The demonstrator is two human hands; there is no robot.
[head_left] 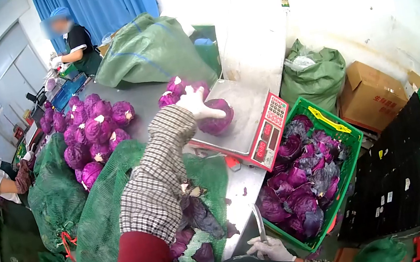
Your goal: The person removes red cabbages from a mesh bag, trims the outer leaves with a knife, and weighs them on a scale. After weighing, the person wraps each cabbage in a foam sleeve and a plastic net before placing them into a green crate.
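Note:
My left hand (197, 104), in a white glove and checked sleeve, grips a purple cabbage (219, 121) over the steel pan of a red scale (265, 141). Its thumb lies across the cabbage. Just behind the fingers are a few more purple cabbages (176, 85). Low in the view, my right hand (272, 248), also gloved, holds a knife (260, 222) by its handle, the blade pointing up beside the table edge. Loose cabbage leaves (200, 217) lie on green netting (210, 178) between my arms.
A green crate (356, 144) of cabbage leaves stands right of the scale. Cabbages (97, 129) are heaped at the left, near full mesh sacks (56, 197). Behind are a green woven sack (148, 52), a cardboard box (375, 93) and two people (79, 42) at work.

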